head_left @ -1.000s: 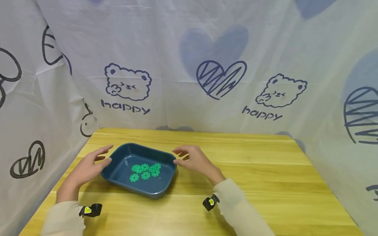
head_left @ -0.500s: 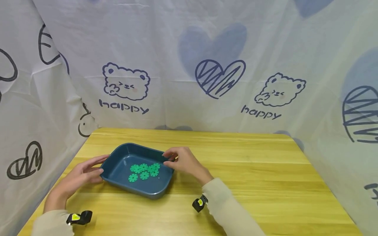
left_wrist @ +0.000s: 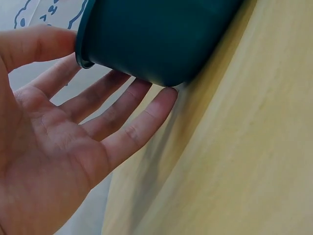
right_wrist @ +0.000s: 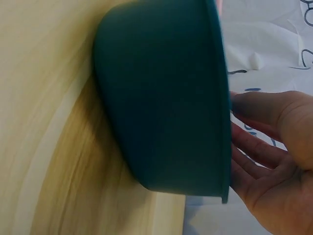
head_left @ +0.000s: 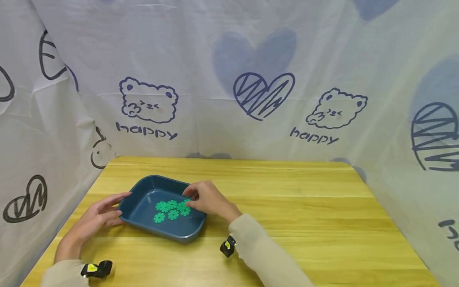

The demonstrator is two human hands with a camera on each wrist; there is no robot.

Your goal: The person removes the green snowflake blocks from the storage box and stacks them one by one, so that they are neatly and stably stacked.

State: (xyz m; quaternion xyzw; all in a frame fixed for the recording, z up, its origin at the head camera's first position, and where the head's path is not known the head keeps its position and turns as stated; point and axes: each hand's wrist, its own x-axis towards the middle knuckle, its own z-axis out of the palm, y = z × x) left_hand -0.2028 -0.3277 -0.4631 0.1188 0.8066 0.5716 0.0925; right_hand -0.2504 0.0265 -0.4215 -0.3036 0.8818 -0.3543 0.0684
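A dark blue-green plastic basin (head_left: 168,234) sits on the table, with several small green notched discs (head_left: 173,214) grouped on its floor. At the basin's left end is my left hand (head_left: 89,219). The left wrist view shows its thumb at the rim and its other fingers extended against the outer wall (left_wrist: 146,49). My right hand (head_left: 209,199) reaches over the right rim, thumb and forefinger apart, fingertips close over the discs at the right of the group. In the right wrist view, the basin's wall (right_wrist: 166,98) hides those fingertips.
The wooden table (head_left: 305,215) extends to the right of the basin. A pale cloth (head_left: 211,131) printed with hearts and bears hangs behind and at both sides. Black cameras (head_left: 97,270) are strapped to both wrists.
My right hand has moved left, from beside the right rim to inside the basin over the discs. My left hand has come down against the basin's left end. The discs keep their arrangement.
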